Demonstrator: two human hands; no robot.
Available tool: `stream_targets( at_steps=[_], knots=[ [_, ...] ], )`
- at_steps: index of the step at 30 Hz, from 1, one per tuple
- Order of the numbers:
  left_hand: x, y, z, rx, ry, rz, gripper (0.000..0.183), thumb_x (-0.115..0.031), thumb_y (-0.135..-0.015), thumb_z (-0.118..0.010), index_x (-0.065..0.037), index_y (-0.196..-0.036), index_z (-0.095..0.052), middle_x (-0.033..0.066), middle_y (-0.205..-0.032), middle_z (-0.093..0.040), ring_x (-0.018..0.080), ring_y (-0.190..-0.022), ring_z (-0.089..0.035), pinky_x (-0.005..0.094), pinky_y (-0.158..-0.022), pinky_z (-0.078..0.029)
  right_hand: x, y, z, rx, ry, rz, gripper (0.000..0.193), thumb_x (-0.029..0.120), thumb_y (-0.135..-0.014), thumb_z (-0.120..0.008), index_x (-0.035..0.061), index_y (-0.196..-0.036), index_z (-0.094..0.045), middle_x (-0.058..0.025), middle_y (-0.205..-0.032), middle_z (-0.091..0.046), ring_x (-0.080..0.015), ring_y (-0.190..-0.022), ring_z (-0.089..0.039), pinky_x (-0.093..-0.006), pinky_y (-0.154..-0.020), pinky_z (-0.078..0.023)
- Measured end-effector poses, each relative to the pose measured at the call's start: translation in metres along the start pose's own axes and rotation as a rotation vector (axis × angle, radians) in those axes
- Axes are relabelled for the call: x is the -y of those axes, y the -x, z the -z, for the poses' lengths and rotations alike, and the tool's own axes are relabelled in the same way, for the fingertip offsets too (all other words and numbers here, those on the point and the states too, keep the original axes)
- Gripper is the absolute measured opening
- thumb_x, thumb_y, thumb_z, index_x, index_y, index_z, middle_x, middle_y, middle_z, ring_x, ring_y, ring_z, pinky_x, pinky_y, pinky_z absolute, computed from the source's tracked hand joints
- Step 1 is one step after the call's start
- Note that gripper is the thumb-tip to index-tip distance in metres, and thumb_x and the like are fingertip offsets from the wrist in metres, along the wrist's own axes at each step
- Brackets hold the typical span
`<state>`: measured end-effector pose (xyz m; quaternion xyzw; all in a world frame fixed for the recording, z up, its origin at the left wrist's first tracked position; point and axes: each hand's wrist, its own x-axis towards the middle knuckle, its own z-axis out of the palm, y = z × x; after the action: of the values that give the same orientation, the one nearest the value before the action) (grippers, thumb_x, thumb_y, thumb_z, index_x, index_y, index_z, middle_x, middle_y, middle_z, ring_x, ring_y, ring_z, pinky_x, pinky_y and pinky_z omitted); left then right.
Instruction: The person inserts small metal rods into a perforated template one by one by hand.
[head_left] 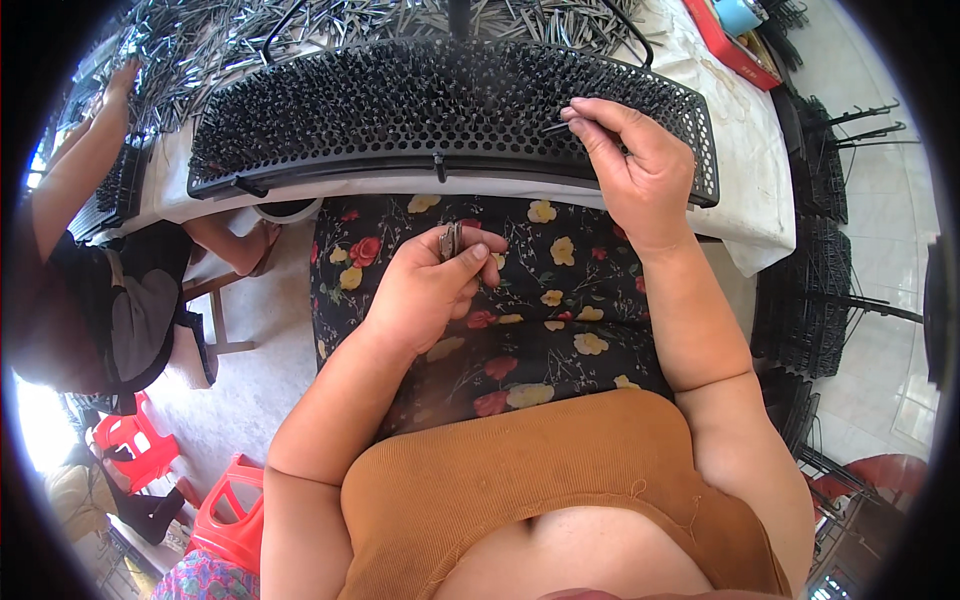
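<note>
Right hand [632,160] pinched shut on a thin dark metal pin [556,127], tip aimed at the black perforated plastic rack [330,165] just beneath the fingertips — held low and flat, likely to line the pin up with a hole. Rack propped on the table edge and tilted toward the lap, probably so the holes face the hands. Left hand [425,290] closed around a small bundle of grey metal pins [451,241], nipped between thumb and forefinger, ends sticking up; resting over the black skirt with red and yellow flowers [560,300], near the rack's lower edge, seemingly as a ready supply close to the right hand. Beyond the rack, far from both hands, a loose heap of more grey pins [250,40] on the white-clothed table [745,150]. Off to the left, another person's arm [75,170] at a second black rack [122,185].
</note>
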<state>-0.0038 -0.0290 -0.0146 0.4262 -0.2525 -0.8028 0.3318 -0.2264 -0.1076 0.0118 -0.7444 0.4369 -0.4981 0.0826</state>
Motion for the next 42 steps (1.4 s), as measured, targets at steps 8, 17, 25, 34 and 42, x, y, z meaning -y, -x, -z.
stream_targets(
  at_steps=[8, 17, 25, 34, 42],
  knots=[
    [-0.001, 0.001, 0.001, -0.030, 0.026, -0.008, 0.017, -0.005, -0.098, -0.051, 0.003, -0.110, -0.061, 0.0043, -0.081, -0.058, 0.0033, -0.053, -0.036, 0.0171, -0.044, -0.026, -0.004, -0.004, 0.009, 0.044, 0.017, -0.014, 0.014, 0.001, -0.084, -0.072, 0.0016, -0.098, -0.072, -0.0096, -0.091, -0.074, -0.0157, -0.082, -0.071, -0.0239, -0.073, -0.056],
    [0.000, 0.000, 0.005, -0.010, -0.019, 0.010, 0.016, -0.005, -0.097, -0.053, -0.001, -0.110, -0.061, 0.0010, -0.080, -0.060, 0.0016, -0.054, -0.036, 0.0179, -0.045, -0.026, -0.010, -0.002, 0.003, 0.113, 0.071, 0.083, 0.019, 0.006, -0.078, -0.075, 0.0078, -0.097, -0.073, -0.0082, -0.085, -0.072, -0.0215, -0.078, -0.070, -0.0296, -0.070, -0.054],
    [0.000, -0.001, 0.004, -0.049, -0.061, -0.001, 0.018, -0.006, -0.097, -0.052, 0.000, -0.111, -0.061, 0.0009, -0.080, -0.059, 0.0018, -0.053, -0.035, 0.0173, -0.044, -0.025, -0.015, -0.009, -0.002, 0.141, 0.312, 0.231, 0.025, 0.015, -0.077, -0.077, 0.0164, -0.102, -0.075, -0.0063, -0.093, -0.073, -0.0260, -0.109, -0.064, -0.0394, -0.090, -0.046],
    [0.001, -0.002, 0.000, -0.065, -0.078, 0.001, 0.019, -0.004, -0.098, -0.051, 0.002, -0.112, -0.061, 0.0021, -0.080, -0.058, 0.0022, -0.052, -0.035, 0.0169, -0.044, -0.024, -0.016, -0.007, -0.002, 0.151, 0.321, 0.233, 0.027, 0.015, -0.082, -0.073, 0.0220, -0.108, -0.073, -0.0044, -0.091, -0.074, -0.0285, -0.114, -0.062, -0.0426, -0.097, -0.044],
    [0.003, -0.002, 0.002, -0.059, -0.051, 0.002, 0.019, -0.005, -0.098, -0.052, 0.003, -0.112, -0.061, 0.0024, -0.080, -0.058, 0.0024, -0.051, -0.034, 0.0168, -0.044, -0.024, -0.011, -0.010, -0.004, 0.170, 0.349, 0.238, 0.035, 0.014, -0.084, -0.070, 0.0233, -0.118, -0.069, -0.0049, -0.092, -0.074, -0.0279, -0.114, -0.062, -0.0454, -0.101, -0.042]
  ],
)
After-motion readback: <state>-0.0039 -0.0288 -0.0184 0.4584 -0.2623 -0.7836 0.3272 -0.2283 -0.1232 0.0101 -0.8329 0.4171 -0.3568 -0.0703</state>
